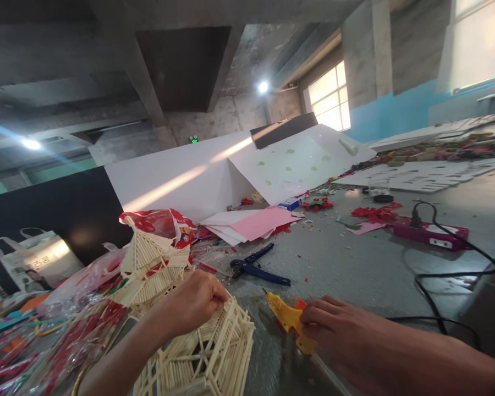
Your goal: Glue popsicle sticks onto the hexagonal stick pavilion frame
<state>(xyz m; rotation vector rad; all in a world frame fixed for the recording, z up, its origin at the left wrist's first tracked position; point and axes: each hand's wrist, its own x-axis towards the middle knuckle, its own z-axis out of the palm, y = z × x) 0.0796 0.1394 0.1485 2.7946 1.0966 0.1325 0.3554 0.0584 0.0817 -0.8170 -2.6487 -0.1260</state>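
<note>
My right hand (334, 324) is wrapped round a yellow hot glue gun (286, 313) with an orange trigger. Its nozzle points up and to the left, and a clear glue stick (330, 374) trails from its back. My left hand (202, 297) is closed, its fingertips at the upper edge of a lattice model made of pale wooden sticks (202, 360). What those fingers pinch is hidden. Behind the left wrist stands a tiered, pointed tower of the same sticks (152, 256). Dark blue cutting pliers (259, 269) lie on the grey table just beyond both hands.
Pink and white sheets (251, 223) lie farther back, before a white board (177, 170). A purple power strip (431, 235) with a black cable (454, 275) is at right. Plastic-wrapped materials (66, 335) cover the left side. Red scraps (375, 212) are scattered behind.
</note>
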